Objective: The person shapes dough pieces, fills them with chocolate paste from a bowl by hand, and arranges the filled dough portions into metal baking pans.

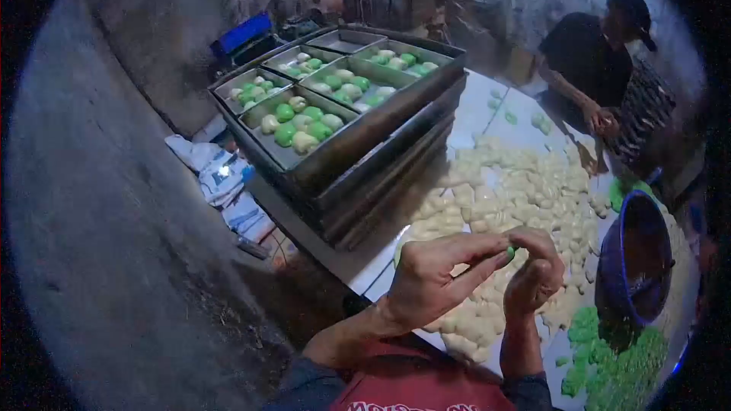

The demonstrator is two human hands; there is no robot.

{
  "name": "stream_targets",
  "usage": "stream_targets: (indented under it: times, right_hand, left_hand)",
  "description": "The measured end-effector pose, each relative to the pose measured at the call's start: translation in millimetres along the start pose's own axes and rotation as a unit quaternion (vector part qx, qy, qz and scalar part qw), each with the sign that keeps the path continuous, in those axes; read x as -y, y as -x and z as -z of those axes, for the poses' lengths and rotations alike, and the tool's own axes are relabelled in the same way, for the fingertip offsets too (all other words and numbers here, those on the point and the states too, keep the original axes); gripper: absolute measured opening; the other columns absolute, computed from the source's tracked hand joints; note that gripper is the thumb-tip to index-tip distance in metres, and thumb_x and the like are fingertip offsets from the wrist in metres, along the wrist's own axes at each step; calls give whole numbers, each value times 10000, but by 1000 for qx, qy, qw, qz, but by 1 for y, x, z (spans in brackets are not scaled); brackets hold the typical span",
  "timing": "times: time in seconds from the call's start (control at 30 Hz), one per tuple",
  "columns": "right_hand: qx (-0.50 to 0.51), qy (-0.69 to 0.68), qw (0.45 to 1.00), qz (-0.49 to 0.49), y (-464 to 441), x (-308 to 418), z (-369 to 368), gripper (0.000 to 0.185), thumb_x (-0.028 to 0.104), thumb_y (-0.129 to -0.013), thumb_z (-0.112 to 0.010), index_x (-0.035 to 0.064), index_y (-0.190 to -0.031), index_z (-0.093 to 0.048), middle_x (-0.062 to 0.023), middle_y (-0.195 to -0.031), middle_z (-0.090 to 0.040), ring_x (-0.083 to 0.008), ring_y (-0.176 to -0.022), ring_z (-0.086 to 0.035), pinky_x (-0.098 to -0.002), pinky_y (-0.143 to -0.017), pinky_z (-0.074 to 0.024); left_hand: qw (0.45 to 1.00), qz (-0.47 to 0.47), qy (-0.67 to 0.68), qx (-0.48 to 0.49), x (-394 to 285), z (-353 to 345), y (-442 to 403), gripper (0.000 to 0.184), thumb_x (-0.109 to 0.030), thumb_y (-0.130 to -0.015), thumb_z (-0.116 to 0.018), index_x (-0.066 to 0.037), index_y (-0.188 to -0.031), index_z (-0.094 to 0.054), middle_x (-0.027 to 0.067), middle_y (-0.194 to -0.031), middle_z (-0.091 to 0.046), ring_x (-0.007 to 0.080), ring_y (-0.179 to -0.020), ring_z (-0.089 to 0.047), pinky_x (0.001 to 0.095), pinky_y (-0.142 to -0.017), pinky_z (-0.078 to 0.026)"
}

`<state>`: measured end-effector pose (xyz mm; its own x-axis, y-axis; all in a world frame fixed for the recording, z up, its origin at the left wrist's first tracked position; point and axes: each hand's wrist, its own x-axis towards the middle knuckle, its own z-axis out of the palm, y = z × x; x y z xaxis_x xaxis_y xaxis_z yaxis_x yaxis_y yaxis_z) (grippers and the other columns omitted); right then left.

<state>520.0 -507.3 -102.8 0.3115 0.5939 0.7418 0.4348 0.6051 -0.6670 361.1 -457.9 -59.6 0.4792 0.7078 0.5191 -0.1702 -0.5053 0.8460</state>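
Observation:
In front of my chest, my left hand (445, 270) and my right hand (535, 270) meet at the fingertips. A small bit of green dough (510, 252) shows between the fingers, mostly covered by them. My left thumb and fingers are pinched at it, and my right fingers curl over it from the other side. Below and beyond the hands, many pale dough pieces (525, 198) are spread over the white tabletop (466, 118). A heap of green dough pieces (586, 342) lies at the near right.
Left of the dough stands a stack of dark trays (373, 175); metal pans (350, 118) on top hold green and pale dough balls. A purple bucket (628, 259) rises at the right. Across the table, a person (586, 61) in a dark cap works with both hands together.

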Motion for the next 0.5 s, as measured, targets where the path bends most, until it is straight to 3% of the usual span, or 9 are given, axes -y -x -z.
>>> stream_targets:
  times: [0.07, 0.1, 0.13, 0.23, 0.33, 0.37, 0.4, 0.43, 0.5]
  right_hand:
    - [124, 92, 968, 200, -39, 30, -47, 327, 257, -862, -726, 50, -1100, -640, -204, -1087, -648, -283, -873, -674, -362, -748, -550]
    - [195, 108, 952, 209, -55, 46, -58, 325, 193, -819, -760, 61, -1093, -645, -203, -1069, -655, -285, -876, -679, -364, -738, -559]
    - [261, 125, 932, 217, -71, 57, -73, 346, 128, -777, -795, 72, -1087, -650, -202, -1052, -661, -287, -879, -685, -366, -728, -569]
    - [201, 72, 950, 228, -117, 63, -153, 294, 15, -727, -800, 55, -983, -663, -161, -986, -693, -268, -857, -704, -322, -682, -578]
    - [203, 54, 956, 207, -183, 40, -223, 252, -6, -739, -787, 43, -953, -661, -120, -980, -693, -206, -856, -689, -286, -757, -558]
    - [214, 32, 967, 135, -203, 31, -248, 228, 15, -759, -774, 33, -956, -659, -115, -962, -693, -185, -836, -677, -284, -755, -552]
    - [233, 35, 968, 92, -223, 20, -271, 212, 52, -782, -759, 23, -965, -656, -117, -943, -693, -167, -817, -664, -284, -742, -546]
    - [250, 39, 966, 50, -243, 8, -294, 207, 90, -805, -744, 13, -975, -652, -118, -923, -693, -148, -798, -652, -284, -729, -541]
    - [270, 93, 958, 23, -278, -22, -337, 265, 194, -840, -713, -4, -1003, -646, -131, -886, -692, -143, -769, -652, -287, -686, -535]
  left_hand:
    - [998, -33, -55, 5, -28, 75, -15, 185, -14, -858, -691, 27, -1039, -692, 160, -980, -715, 145, -864, -700, 263, -758, -560]
    - [999, 4, -42, -3, -42, 98, -20, 159, -16, -864, -684, 13, -1019, -703, 154, -1001, -715, 139, -887, -695, 262, -776, -550]
    - [987, -114, -112, -27, -28, 120, -25, 324, -106, -898, -661, 21, -1193, -615, 175, -938, -711, 218, -807, -721, 298, -700, -559]
    - [995, -91, -38, -32, -25, 192, -50, 587, -194, -954, -593, -10, -1444, -325, 190, -910, -701, 235, -780, -713, 308, -686, -543]
    - [971, -94, -198, -93, -7, 285, -106, 520, -357, -976, -515, -51, -1388, -433, 195, -847, -695, 299, -768, -702, 388, -663, -524]
    - [952, -75, -278, -106, 2, 318, -128, 520, -411, -983, -489, -65, -1370, -469, 197, -826, -693, 320, -764, -698, 414, -655, -518]
    - [908, -20, -409, -91, 5, 348, -147, 411, -344, -969, -549, -41, -1242, -601, 167, -1057, -697, 239, -873, -693, 344, -802, -517]
    - [904, -32, -421, -65, 34, 381, -169, 378, -357, -963, -545, -37, -1119, -670, 181, -982, -698, 268, -884, -692, 357, -795, -510]
    - [887, 30, -450, 94, 76, 439, -210, 423, -413, -970, -510, -43, -1091, -677, 186, -938, -692, 275, -847, -687, 370, -757, -507]
